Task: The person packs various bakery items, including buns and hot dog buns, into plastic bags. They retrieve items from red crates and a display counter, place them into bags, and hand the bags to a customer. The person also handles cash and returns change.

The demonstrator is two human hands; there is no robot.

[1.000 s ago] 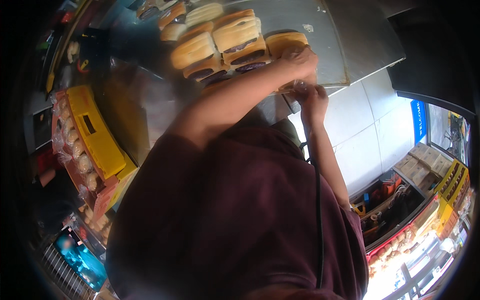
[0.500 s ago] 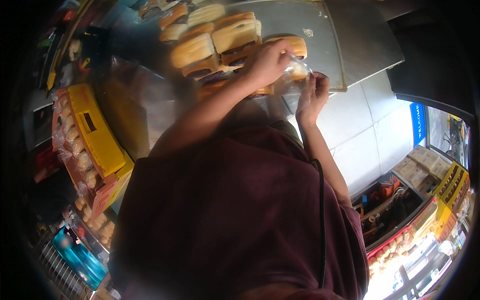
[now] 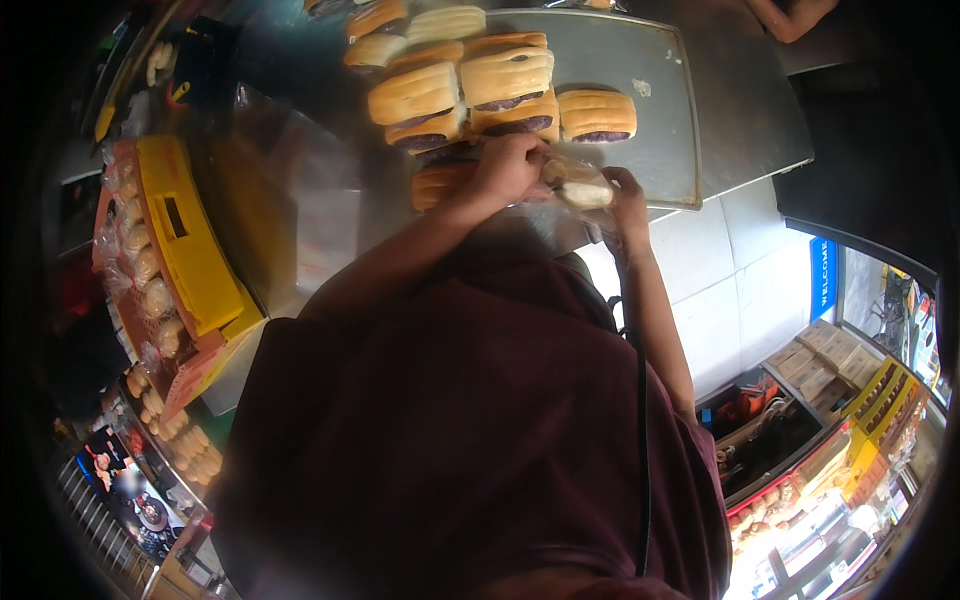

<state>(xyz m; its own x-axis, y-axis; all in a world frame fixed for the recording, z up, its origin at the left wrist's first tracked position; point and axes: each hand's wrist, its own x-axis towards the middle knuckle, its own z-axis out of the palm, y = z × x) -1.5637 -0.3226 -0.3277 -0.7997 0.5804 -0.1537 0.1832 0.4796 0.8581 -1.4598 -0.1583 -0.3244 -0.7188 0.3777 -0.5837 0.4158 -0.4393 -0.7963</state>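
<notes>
Between my hands is a clear plastic bag (image 3: 553, 172) with a pale bread roll (image 3: 586, 194) inside it. My left hand (image 3: 510, 168) pinches the bag's left side. Closed on its right end is my right hand (image 3: 628, 203), fingers bent around the plastic. Just beyond them, long golden buns with dark purple filling lie on a metal tray (image 3: 660, 125); some are stacked. One filled bun (image 3: 597, 115) sits by itself on the tray's right side. Another bun (image 3: 438, 186) lies beside my left wrist, partly covered by my arm.
A yellow crate (image 3: 185, 235) stands at left beside a row of bagged rolls (image 3: 145, 265). Clear plastic sheeting (image 3: 315, 200) lies left of my arm. Another person's arm (image 3: 790, 15) shows at the far right. The metal table's corner (image 3: 808, 158) juts out over pale floor tiles.
Both hands have drawn back toward me with the bag, off the single bun at the right, which now shows fully. The roll in the bag shows more clearly. Another person's arm has appeared at far right.
</notes>
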